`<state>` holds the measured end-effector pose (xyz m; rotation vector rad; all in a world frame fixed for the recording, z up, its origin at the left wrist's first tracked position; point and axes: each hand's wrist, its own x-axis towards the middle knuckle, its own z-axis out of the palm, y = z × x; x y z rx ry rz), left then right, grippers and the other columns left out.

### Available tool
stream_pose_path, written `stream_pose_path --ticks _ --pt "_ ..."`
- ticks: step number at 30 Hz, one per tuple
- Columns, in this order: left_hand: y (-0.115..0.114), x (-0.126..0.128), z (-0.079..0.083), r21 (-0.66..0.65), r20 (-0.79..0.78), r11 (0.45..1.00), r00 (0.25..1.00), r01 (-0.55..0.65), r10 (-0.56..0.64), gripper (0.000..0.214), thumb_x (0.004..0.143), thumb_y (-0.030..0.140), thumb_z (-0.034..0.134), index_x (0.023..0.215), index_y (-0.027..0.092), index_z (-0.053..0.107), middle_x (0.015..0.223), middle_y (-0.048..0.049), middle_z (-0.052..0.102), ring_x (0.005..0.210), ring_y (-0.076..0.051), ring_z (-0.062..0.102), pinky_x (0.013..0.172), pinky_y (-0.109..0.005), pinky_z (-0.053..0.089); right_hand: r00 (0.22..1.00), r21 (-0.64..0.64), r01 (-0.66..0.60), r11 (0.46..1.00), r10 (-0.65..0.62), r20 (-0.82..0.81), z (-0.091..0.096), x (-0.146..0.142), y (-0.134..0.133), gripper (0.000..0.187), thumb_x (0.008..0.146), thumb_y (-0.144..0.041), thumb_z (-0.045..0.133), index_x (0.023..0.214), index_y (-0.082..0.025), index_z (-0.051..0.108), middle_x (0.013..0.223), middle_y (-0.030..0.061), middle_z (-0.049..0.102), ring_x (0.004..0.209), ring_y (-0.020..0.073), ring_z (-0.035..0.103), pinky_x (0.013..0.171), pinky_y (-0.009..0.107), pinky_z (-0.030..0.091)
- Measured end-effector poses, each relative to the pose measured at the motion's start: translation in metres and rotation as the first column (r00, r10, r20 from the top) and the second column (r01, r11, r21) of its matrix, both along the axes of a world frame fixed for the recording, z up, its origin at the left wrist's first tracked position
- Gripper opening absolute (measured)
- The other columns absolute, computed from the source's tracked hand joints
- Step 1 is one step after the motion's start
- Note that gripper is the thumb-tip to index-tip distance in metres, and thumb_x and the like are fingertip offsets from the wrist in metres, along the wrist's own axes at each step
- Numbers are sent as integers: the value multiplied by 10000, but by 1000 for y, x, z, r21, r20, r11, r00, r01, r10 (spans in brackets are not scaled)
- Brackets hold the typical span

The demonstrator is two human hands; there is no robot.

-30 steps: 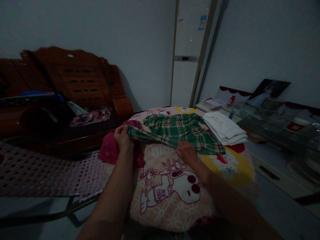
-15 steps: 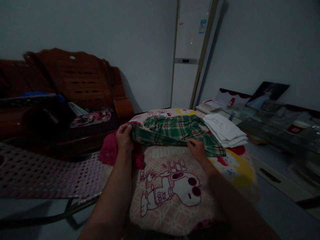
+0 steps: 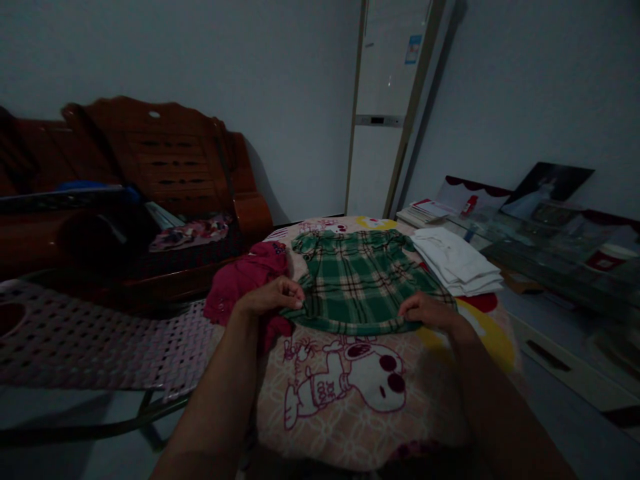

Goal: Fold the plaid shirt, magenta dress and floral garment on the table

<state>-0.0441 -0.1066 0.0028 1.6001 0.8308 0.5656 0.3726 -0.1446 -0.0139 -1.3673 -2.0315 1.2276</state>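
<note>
A green plaid shirt (image 3: 357,280) lies spread on a pink blanket (image 3: 340,427) printed with a cartoon dog, its hem toward me. My left hand (image 3: 273,297) is closed in a pinch at the near left corner of the hem. On the right side of the hem, the fingers of my right hand (image 3: 430,312) are pinched together on the cloth. A crumpled magenta garment (image 3: 240,283) lies just left of the shirt, partly behind my left wrist. Folded white cloth (image 3: 457,263) rests to the right of the shirt.
To the left stand a woven lounge chair (image 3: 110,340) and a carved wooden sofa (image 3: 170,160) with clothes on its seat. A glass-topped cabinet (image 3: 540,247) with clutter runs along the right. A tall white air conditioner (image 3: 380,153) stands in the corner.
Both hands have come toward me, drawing the shirt's raised hem down. The folded-over lower part now lies flat, showing more of the plaid. The view has shifted slightly.
</note>
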Motion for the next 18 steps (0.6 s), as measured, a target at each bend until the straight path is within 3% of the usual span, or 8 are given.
stream_pose_path --ticks 5,10,12,14,15,17,18 --pt "-7 1 -4 -50 -205 986 965 157 -164 279 601 395 842 585 146 718 471 -3 544 410 -80 397 405 -201 278 977 -74 -152 986 161 142 6 -5 -2 212 651 -297 650 750 -156 774 611 -6 658 571 126 529 553 238 366" --pt "-7 -4 3 -126 -172 988 979 87 -108 374 681 492 775 581 143 684 490 -44 598 381 -128 486 378 -229 348 974 -245 -157 957 191 120 11 -8 -8 393 726 -516 686 626 -137 707 516 12 621 463 120 524 472 233 379" --pt "7 -6 6 -66 -118 998 993 -6 -2 424 728 532 718 582 140 645 505 -39 600 394 -115 489 399 -219 371 984 -292 -134 947 162 75 6 -9 -6 453 763 -570 636 617 -143 674 489 15 612 417 118 517 430 227 380" --pt "32 -4 6 36 -102 983 978 -177 180 409 779 514 665 621 139 620 553 -28 615 444 -104 512 455 -205 412 994 -280 -92 956 106 32 -1 -9 -2 452 771 -582 621 632 -153 648 462 1 594 379 109 495 396 216 370" --pt "47 -2 5 92 -114 955 950 -283 292 358 799 472 646 672 138 631 597 -29 634 502 -117 556 505 -210 449 998 -256 -59 965 64 9 -4 -9 0 441 775 -579 618 642 -158 635 453 -8 585 365 103 483 383 210 362" --pt "77 6 0 204 -209 838 814 -506 543 239 808 369 628 803 133 662 693 -48 675 614 -155 627 616 -250 511 998 -194 31 981 -40 -44 -11 -10 4 412 784 -567 608 676 -170 616 453 -25 576 349 97 469 364 202 348" --pt "91 11 -4 228 -232 808 775 -544 587 238 796 324 630 908 120 676 743 -69 692 658 -182 647 648 -278 524 994 -164 76 983 -88 -69 -13 -11 6 396 789 -557 602 690 -174 609 459 -29 576 349 96 471 360 200 345"
